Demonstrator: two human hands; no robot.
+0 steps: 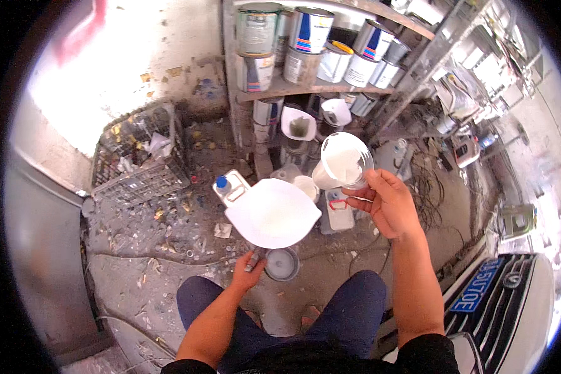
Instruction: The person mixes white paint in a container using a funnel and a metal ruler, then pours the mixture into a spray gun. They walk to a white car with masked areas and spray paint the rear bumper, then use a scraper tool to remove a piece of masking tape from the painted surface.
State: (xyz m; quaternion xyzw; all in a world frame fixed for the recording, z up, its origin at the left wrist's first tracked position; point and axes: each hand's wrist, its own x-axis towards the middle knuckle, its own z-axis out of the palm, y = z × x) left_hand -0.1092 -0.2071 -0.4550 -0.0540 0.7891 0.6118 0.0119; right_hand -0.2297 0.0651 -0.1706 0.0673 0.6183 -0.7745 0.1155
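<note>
Three white paper strainers (274, 212) and one translucent plastic cup (345, 157) are seen mid-frame; one slatted crate (151, 189) is seen at left.

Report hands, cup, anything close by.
Left hand gripping metal piece by white paper cone. Right hand holding clear cup, white inside. Blue-capped container partly behind cone.

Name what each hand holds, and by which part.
Right hand: a plastic cup, near its rim. Left hand: a grey piece, exact part unclear.

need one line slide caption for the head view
Right hand holds a cup near a white paper cone, left hand a grey handle.
</note>
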